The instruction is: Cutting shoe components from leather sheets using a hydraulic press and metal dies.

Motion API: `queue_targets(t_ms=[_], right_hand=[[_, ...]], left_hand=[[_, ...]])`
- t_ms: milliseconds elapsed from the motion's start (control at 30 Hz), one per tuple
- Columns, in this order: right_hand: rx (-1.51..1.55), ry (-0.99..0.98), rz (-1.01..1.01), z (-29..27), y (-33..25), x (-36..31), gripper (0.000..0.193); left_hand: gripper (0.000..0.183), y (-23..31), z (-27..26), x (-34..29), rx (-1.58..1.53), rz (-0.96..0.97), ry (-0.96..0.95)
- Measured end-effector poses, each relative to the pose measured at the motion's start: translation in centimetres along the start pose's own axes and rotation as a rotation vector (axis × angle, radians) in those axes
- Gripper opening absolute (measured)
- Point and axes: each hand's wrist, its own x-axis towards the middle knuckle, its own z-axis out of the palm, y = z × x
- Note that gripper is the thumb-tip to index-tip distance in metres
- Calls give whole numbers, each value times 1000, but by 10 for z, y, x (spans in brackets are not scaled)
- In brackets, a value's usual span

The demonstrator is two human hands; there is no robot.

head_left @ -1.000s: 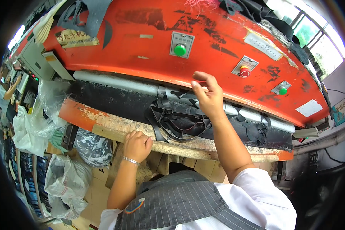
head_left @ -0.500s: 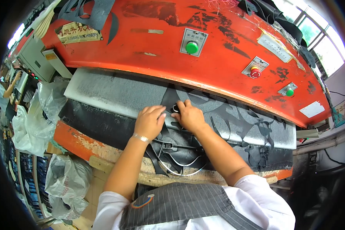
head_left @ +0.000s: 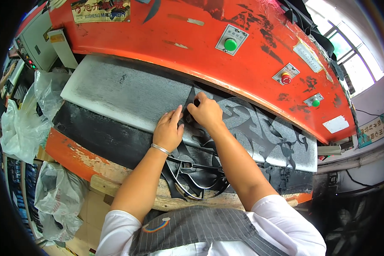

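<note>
My left hand (head_left: 168,133) rests at the near edge of the pale grey cutting board (head_left: 128,87), its fingers stretched toward my right hand. My right hand (head_left: 208,113) is closed over the board, fingertips curled down at the left end of a black cut-out sheet (head_left: 246,128); whatever they pinch is hidden under the fingers. A narrow black point of material (head_left: 191,94) sticks up beside those fingertips. Nearer me, between my forearms, a curved metal-edged cutting die (head_left: 194,181) lies with black scraps under and around it.
Beyond the board rises a red press beam (head_left: 158,47) with a green button (head_left: 230,44), a red stop button (head_left: 286,78) and another green button (head_left: 315,103). A worn wooden bar (head_left: 115,186) runs along the front. Clear plastic bags (head_left: 59,196) hang at the left.
The view has shifted, so the press appears displaced. My left fingers are straighter and closer to my right hand. The dark ring-like thing at my right fingers no longer shows clearly.
</note>
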Motion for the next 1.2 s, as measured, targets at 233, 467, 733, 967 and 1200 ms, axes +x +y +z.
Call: queue_targets(t_ms=[233, 467, 733, 967, 1200], right_hand=[[-159, -10, 41, 9, -10, 8, 41], [379, 28, 129, -26, 50, 2, 71], [254, 1610, 90, -241, 237, -3, 58], [96, 1510, 252, -263, 279, 47, 82], [273, 1314, 118, -233, 283, -20, 61]], left_hand=[[65, 0, -2, 1, -9, 7, 26], [61, -2, -4, 18, -136, -36, -33], [16, 78, -14, 137, -245, 151, 121], [26, 112, -35, 211, 4, 402, 151], [36, 52, -82, 38, -2, -66, -175]])
